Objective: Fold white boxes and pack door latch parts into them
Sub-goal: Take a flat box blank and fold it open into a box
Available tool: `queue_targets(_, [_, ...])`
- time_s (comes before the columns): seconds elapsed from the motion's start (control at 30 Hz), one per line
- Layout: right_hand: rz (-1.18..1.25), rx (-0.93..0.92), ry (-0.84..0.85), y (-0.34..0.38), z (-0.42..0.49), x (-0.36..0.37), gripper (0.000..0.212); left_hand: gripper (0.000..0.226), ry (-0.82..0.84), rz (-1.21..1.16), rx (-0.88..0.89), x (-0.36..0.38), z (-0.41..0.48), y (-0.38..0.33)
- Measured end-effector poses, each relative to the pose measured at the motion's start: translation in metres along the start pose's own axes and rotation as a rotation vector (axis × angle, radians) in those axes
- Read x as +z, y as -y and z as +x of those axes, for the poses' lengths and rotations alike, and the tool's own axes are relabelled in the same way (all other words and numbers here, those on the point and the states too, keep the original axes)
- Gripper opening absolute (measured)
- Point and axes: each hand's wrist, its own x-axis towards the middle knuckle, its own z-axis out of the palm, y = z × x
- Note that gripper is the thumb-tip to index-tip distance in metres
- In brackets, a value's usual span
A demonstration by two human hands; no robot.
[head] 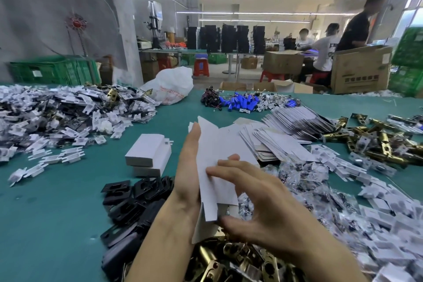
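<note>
Heaps of white plastic parts (57, 112) cover the far left of the green counter (57, 213). Just right of them two finished white boxes (148, 153) sit stacked one on the other, and a pile of black plates (135, 199) lies nearer the front edge. At centre the person's left hand (190, 178) stands edge-on, straight fingers laid along the left side of a flat box blank (215, 162); its grip is released and only props the card. The blank is held up above the counter, unfolded, its flaps pointing away and down. The right hand (258, 197) spreads relaxed fingers over the blank's face, fingertips pressing the card and the thumb hanging below its lower flap, so this grip too is loose rather than clenched. Below both hands lies a jumble of brass latches (229, 258). To the right a fanned stack of flat blanks (286, 135) waits, with small bagged parts (389, 224) spilling toward the front right corner. On this evidence the job is at an early stage: two boxes appear folded and closed, though whether they are filled cannot be told. A third is only beginning to take shape, and the big stack of blanks and the heaps of loose parts suggest most of the folding and packing is left to do.
</note>
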Motion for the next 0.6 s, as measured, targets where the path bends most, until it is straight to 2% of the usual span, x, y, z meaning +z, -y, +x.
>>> queue_targets(0.2, [-0.087,-0.047,-0.157,0.005,0.0,0.006,0.065,0.09,0.035,0.037,-0.055,-0.003,-0.001,0.003])
queue_targets(0.3, [-0.091,-0.083,-0.269,0.005,0.0,0.008,0.071,0.078,0.103,0.062,-0.024,-0.003,-0.002,0.001])
queue_targets(0.33, [-0.066,-0.077,-0.281,0.005,-0.001,0.007,0.073,0.083,0.089,0.092,0.012,-0.002,-0.001,0.002])
queue_targets(0.4, [-0.013,-0.037,-0.269,0.004,-0.002,0.005,0.07,0.109,-0.001,0.125,0.139,-0.001,0.003,0.005])
queue_targets(0.43, [0.001,0.001,-0.263,0.003,-0.002,0.004,0.072,0.114,-0.047,0.133,0.227,-0.002,0.008,0.007])
queue_targets(0.53, [-0.009,0.078,-0.233,-0.004,0.0,0.004,0.087,0.107,-0.233,0.261,0.527,-0.01,0.015,0.009])
queue_targets(0.6, [-0.024,0.115,-0.108,-0.009,0.0,0.001,0.086,0.098,-0.299,0.418,0.717,-0.019,0.019,0.009])
